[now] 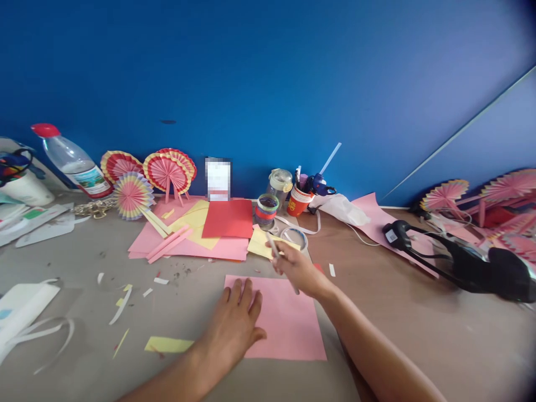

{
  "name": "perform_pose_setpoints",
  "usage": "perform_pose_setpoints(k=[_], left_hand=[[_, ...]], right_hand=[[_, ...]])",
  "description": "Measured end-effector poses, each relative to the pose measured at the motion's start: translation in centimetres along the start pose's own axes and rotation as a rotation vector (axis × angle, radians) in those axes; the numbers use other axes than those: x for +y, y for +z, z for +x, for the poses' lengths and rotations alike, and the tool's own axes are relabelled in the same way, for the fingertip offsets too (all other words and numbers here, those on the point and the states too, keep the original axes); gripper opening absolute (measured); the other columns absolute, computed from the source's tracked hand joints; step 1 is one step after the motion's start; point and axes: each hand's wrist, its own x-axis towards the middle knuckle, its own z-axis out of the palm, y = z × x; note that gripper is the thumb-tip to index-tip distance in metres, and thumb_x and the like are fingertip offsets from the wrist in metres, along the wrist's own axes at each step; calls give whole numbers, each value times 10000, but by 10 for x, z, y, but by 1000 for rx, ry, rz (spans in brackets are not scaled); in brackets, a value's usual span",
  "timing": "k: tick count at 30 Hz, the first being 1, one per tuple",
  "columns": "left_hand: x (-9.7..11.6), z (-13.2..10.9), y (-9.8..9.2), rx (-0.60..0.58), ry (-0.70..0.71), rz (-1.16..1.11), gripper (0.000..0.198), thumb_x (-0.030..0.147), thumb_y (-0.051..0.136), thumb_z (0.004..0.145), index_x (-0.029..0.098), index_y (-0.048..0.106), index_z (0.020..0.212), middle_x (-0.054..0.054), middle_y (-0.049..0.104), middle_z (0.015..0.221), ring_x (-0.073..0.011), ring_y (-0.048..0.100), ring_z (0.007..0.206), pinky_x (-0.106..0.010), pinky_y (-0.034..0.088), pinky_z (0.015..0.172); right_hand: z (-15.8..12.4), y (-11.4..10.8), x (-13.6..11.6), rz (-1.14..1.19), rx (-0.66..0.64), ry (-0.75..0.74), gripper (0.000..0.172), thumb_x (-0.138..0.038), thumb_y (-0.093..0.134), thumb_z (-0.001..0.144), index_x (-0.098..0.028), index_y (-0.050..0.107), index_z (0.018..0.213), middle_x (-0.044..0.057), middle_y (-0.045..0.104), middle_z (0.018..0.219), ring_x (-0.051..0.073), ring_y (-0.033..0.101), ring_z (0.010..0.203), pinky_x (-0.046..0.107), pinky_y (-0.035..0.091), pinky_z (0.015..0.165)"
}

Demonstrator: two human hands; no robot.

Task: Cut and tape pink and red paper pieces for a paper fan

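Observation:
A square sheet of pink paper lies flat on the grey table in front of me. My left hand rests palm down on its left side, fingers spread. Above the sheet's upper right part, my right hand is closed around a slim grey pen-shaped tool. One end of it points up and away; the other shows below the hand, over the paper. Whether it is a pen or a cutter I cannot tell. Just behind the right hand lies a folded piece of pale yellow paper.
Behind are red paper, stacked pink sheets, folded paper fans, a phone, a tape roll, a jar and a red cup with tools. Paper scraps lie left; a black headset-like device lies right.

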Motion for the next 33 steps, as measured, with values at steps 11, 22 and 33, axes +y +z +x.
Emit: perform_pose_setpoints(k=[11,22,33], left_hand=[[0,0,-1,3,-3,-17,690,596,548,822,164,494,1358,-230,424,1435,-418,407,1296,-542,397,970],[-1,0,3,8,-3,-21,678,586,557,823,186,486,1366,-222,418,1442,-414,405,1299,-551,392,977],[-1,0,0,3,-1,-12,679,598,537,829,182,489,1362,-213,419,1445,-406,405,1297,-529,386,981]], right_hand=[[-3,15,4,-382,159,-7,220,-378,435,912,-213,464,769,-40,517,583,129,472,541,246,352,530],[-8,17,4,-409,-1,-132,261,-48,368,751,-215,482,916,34,611,877,178,565,792,305,462,728],[1,5,10,-366,-58,-179,465,-11,416,724,-220,635,1077,88,531,1209,202,565,1067,308,539,800]])
